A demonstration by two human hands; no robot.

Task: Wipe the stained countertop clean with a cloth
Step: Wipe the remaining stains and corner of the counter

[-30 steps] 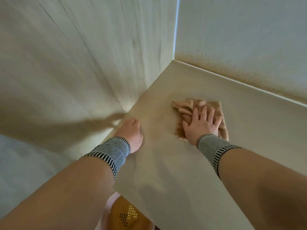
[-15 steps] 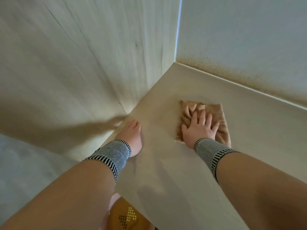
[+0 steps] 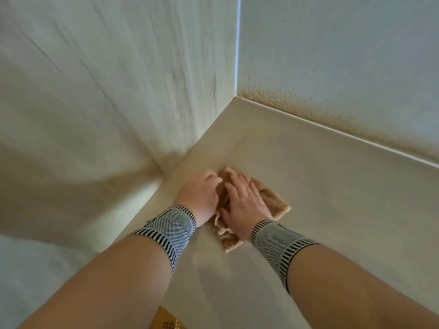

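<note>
A crumpled tan cloth (image 3: 270,201) lies on the pale beige countertop (image 3: 320,222), close to its left edge. My right hand (image 3: 245,201) presses flat on the cloth with fingers nearly straight. My left hand (image 3: 199,195) sits right beside it at the cloth's left side, its fingers curled onto the bunched fabric. Both wrists wear grey striped bands. A faint brownish tint shows on the counter toward the far corner (image 3: 237,143).
A pale wood-grain panel (image 3: 118,91) rises along the counter's left side. The back wall (image 3: 332,55) carries a brown stain band (image 3: 308,112) just above the counter. Left of the counter edge the floor (image 3: 31,269) lies below. A yellow object (image 3: 166,322) peeks out underneath.
My right hand has dragged the cloth toward me and to the left. My left hand has left the counter's edge and moved onto the cloth's left side.
</note>
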